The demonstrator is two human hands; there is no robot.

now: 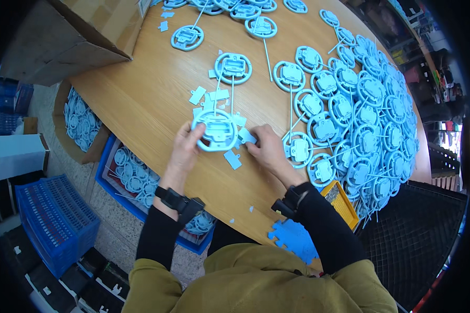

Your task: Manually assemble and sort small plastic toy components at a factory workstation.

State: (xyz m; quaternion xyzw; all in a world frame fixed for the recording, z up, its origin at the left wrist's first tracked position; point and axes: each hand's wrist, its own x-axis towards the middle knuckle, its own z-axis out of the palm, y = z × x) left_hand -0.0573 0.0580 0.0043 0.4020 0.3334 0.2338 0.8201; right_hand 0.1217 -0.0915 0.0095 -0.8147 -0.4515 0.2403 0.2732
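Big wooden table, with a heap of light-blue rings on the right, probably parked out of the hands' way. Left hand grips one ring part mid-table by its left rim, seemingly keeping its recess up. Right hand pinches a tiny blue plate just beside it, edge-on, likely for control.

Left arm: reaches in from 7 o'clock, forearm angled up toward 12:30.
Left wrist: nearly straight, in line with the forearm.
Left hand: at 9:30 from center, thumb on top pointing to 1 o'clock, grip closed, fingers largely hidden.
Right arm: enters from 4 o'clock, slanting toward 11.
Right wrist: almost straight.
Right hand: at 3 o'clock, back up, fingers curled, thumb and forefinger pinched toward 9.
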